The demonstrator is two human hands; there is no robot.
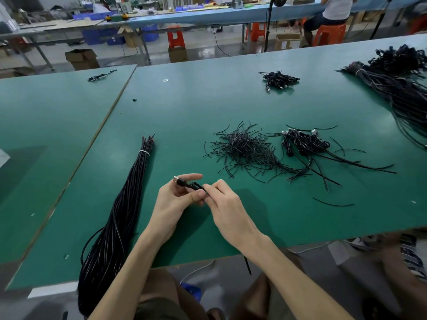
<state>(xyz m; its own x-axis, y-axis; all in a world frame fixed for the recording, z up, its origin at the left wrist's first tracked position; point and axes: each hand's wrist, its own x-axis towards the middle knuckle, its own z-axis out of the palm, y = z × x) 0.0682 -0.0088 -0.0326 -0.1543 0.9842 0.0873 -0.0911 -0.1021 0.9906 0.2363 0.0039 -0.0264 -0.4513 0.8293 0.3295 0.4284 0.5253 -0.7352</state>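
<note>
A black USB cable with a silver plug at its left end sits between both hands, just above the green table. My left hand holds the cable near the plug between thumb and fingers. My right hand pinches the black cable right beside the left thumb. The rest of the cable is hidden under my hands; a black end hangs below the table edge by my right forearm.
A long tied bundle of black cables lies at the left and hangs over the front edge. A heap of short black wire ties, coiled cables, a small far pile and a big bundle lie at right.
</note>
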